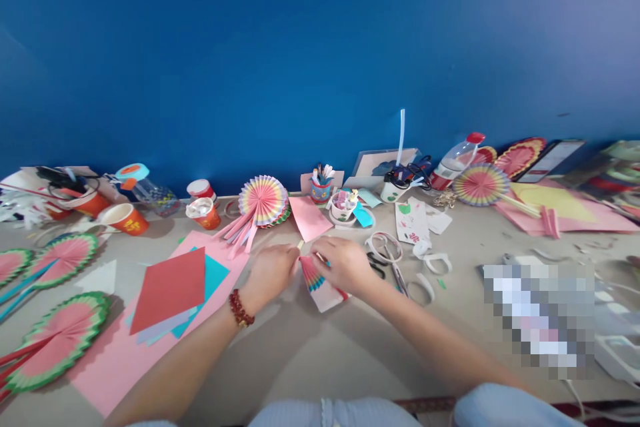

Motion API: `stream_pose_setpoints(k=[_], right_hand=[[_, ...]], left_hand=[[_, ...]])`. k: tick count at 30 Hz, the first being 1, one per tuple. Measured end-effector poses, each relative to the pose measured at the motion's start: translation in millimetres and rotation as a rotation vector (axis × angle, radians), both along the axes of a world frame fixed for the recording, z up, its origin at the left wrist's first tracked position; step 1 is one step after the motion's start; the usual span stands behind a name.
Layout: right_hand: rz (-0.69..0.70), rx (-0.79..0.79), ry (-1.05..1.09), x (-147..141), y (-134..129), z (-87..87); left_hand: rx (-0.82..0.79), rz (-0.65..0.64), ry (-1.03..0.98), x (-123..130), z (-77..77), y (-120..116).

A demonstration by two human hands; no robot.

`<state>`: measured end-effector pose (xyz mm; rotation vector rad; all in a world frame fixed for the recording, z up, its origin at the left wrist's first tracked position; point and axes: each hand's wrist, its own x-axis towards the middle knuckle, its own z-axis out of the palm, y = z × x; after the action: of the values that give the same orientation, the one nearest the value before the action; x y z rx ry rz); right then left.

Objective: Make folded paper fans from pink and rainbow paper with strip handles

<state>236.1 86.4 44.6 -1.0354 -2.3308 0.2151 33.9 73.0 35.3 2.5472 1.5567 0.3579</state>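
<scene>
My left hand (270, 271), with a dark red bead bracelet at the wrist, is closed in a pinch. A short pale yellow strip (301, 245) sticks up at its fingertips; whether the pinch is on the strip or on the paper's top end I cannot make out. Close beside it, my right hand (345, 265) has its fingers bent over a pleated paper piece (315, 277). Rainbow-coloured folds fan out below the fingers, with a white part (325, 299) at the lower end. Fingers hide the upper end of the pleats.
Stacked coloured paper (173, 287) lies left, near watermelon-coloured paper fans (63, 340). Round fans (263, 201), paper cups (124, 218) and a pen holder (322, 188) line the wall. Scissors (399, 277), tape rolls (384, 247) and a bottle (455, 161) are to the right.
</scene>
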Motion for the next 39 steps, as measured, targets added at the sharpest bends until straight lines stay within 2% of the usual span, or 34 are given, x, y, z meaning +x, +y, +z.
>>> stream_pose_setpoints(k=[4,6,8,10,11,13,18,23,31,36,39], right_hand=[[0.025,-0.155,0.111,10.9,26.4,-2.4],[0.064,-0.240,0.157,15.3,37.6,-10.4],[0.073,-0.310,0.208,16.6,42.3,-21.6],[0.049,-0.363,0.257,14.0,38.5,-33.2],[0.025,-0.384,0.279,11.4,33.5,-38.3],[-0.031,-0.420,0.311,4.9,19.6,-45.5],[-0.087,-0.517,0.308,-7.4,-8.7,-46.2],[-0.093,-0.562,0.261,-2.0,-10.9,-38.6],[0.027,-0.696,0.179,16.0,-21.0,-27.2],[0.139,-0.833,0.129,26.7,-26.0,-22.6],[0.148,-0.836,0.172,24.3,-25.4,-19.8]], left_hand=[[-0.083,-0.190,-0.046,-2.7,11.5,-8.2],[-0.181,-0.226,-0.239,-6.1,12.6,-9.7],[-0.369,-0.108,-0.673,-9.3,8.8,-8.8],[-0.531,0.113,-1.126,-11.2,0.1,-6.0],[-0.576,0.216,-1.283,-11.3,-5.5,-4.3],[-0.607,0.354,-1.442,-9.5,-17.5,-1.4],[-0.722,0.522,-1.641,1.8,-40.5,-5.4],[-0.818,0.605,-1.746,6.9,-48.5,-17.2],[-0.836,0.610,-1.822,-2.5,-43.8,-28.5],[-0.929,0.589,-1.873,-2.6,-36.8,-35.4],[-1.001,0.586,-1.888,1.0,-33.4,-39.2]])
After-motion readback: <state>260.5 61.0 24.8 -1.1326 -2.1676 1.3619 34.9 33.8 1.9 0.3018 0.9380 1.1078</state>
